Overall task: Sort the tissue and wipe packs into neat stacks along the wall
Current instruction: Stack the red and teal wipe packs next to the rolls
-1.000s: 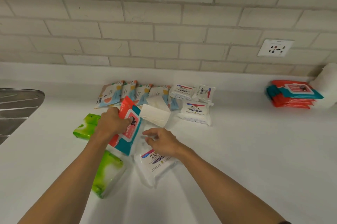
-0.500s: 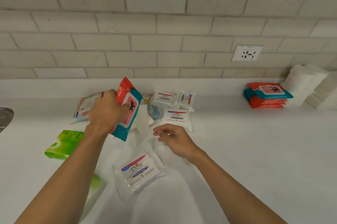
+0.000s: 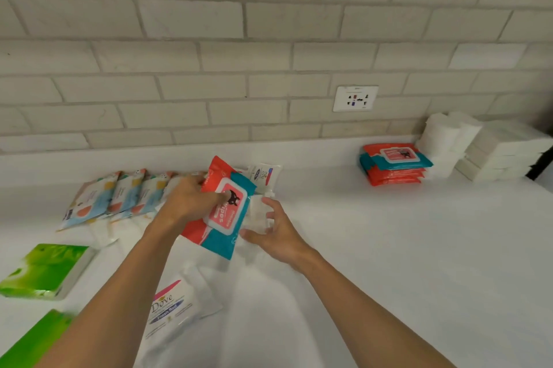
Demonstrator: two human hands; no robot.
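Note:
My left hand [image 3: 191, 203] is shut on a red and teal wipes pack [image 3: 227, 215], held tilted above the white counter [image 3: 389, 263]. My right hand [image 3: 276, 233] is open with fingers spread, just right of that pack and over a white pack [image 3: 258, 212]. A stack of matching red and teal packs [image 3: 392, 165] sits by the wall at the right. Against the wall to the left leans a row of small colourful packs [image 3: 113, 197]. A white Dove pack [image 3: 170, 307] lies near me, partly under my left forearm. Behind the held pack, another small white pack [image 3: 266, 173] peeks out.
Two green tissue packs [image 3: 45, 269] [image 3: 36, 337] lie at the left front. White tissue stacks [image 3: 443, 143] [image 3: 505, 152] stand in the right corner. A wall outlet [image 3: 355, 98] is set in the tiled wall above the counter.
My left hand has carried the red and teal pack rightward, and my right hand has risen to meet its right edge. The view has shifted right, showing more of the white stacks.

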